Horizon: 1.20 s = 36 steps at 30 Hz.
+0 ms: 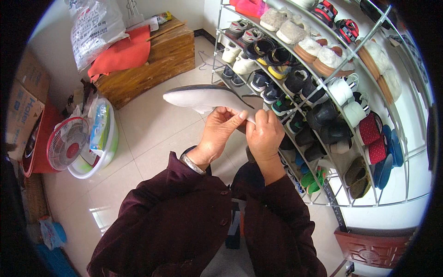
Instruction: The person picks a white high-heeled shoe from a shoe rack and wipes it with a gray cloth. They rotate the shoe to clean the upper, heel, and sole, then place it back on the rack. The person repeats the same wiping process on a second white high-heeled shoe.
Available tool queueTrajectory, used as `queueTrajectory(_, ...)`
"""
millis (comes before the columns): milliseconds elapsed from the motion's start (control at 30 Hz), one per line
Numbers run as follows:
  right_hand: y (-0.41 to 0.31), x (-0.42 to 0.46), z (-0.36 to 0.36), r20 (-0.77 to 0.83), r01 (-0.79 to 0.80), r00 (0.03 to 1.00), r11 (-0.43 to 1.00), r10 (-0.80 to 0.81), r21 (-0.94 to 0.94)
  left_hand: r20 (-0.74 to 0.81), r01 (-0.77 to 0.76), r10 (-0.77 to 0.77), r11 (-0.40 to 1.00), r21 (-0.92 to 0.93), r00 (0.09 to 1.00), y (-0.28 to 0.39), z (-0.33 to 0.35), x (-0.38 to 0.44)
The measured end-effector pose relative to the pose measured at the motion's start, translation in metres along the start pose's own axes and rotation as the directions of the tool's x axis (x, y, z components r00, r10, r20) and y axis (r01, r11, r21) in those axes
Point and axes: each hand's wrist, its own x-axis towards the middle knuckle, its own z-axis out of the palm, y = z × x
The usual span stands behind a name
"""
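A light grey-white shoe (211,98) with a dark sole edge is held up sideways before me, its toe pointing left. My left hand (223,133), with a silver bracelet at the wrist, pinches the shoe's upper near the heel end between thumb and fingers. Close beside it on the right, my right hand (264,133) has its fingers curled on the heel end of the same shoe. The part between the two hands is partly covered by the fingers. Behind the shoe's heel end, a dark-edged curved piece shows, which I cannot identify.
A metal shoe rack (322,83) full of shoes and slippers stands close on the right. A wooden chest (155,65) bears a red cloth (128,55) and a plastic bag (95,31). On the left are a plastic tub (112,142), an electric fan (68,143) and a cardboard box (26,107).
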Motion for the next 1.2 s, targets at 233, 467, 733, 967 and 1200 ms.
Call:
queueTrajectory(233,0.005,-0.008,0.004,0.048,0.109,0.993,0.993,-0.11,0.034,-0.066,0.207,-0.197,0.909,0.361,0.978,0.018,0.0,0.0)
queueTrajectory(467,0.012,-0.002,-0.005,0.244,0.118,0.95,0.949,-0.194,0.293,-0.06,0.185,-0.175,0.929,0.32,0.983,-0.009,-0.027,-0.002)
queueTrajectory(733,-0.018,0.026,-0.011,-0.073,-0.227,0.919,0.673,0.386,0.704,-0.17,0.472,-0.502,0.568,0.675,0.848,0.015,0.002,-0.018)
queueTrajectory(967,-0.016,-0.006,0.016,-0.202,-0.193,0.913,0.81,0.355,0.553,0.055,0.238,-0.265,0.924,0.299,0.963,0.006,0.014,-0.028)
queueTrajectory(1200,0.034,0.038,-0.005,0.309,-0.652,0.674,0.344,0.671,0.675,0.291,-0.076,-0.176,0.725,0.684,0.94,0.028,0.007,-0.028)
